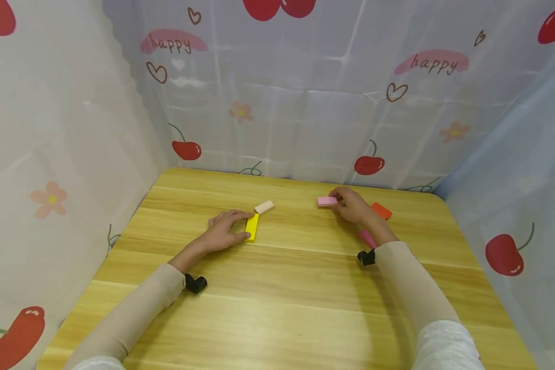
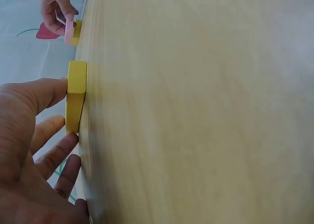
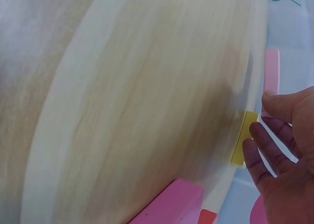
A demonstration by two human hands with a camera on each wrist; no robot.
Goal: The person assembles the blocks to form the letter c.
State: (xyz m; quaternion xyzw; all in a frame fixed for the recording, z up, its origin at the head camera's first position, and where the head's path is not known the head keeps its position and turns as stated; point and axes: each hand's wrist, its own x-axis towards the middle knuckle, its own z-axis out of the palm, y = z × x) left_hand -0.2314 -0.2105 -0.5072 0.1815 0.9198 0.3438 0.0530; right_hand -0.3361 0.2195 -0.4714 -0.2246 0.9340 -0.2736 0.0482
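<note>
Across the table [image 1: 268, 308], the left hand [image 1: 221, 235] grips a yellow block [image 1: 252, 227] lengthwise, likely for steadiness, the right hand [image 1: 353, 206] pinching a pale-pink block [image 1: 325, 202].

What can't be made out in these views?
- Right-side yellow block: head view, mostly hidden by the right hand.
- Light pink block: head view, right end behind that hand.
- Dark pink block: head view, partly hidden by the right arm; right wrist view, cut off by the bottom edge.
- Red block: right wrist view, mostly cut off at bottom.
- Left hand: left wrist view, cut off by left edge.
</note>
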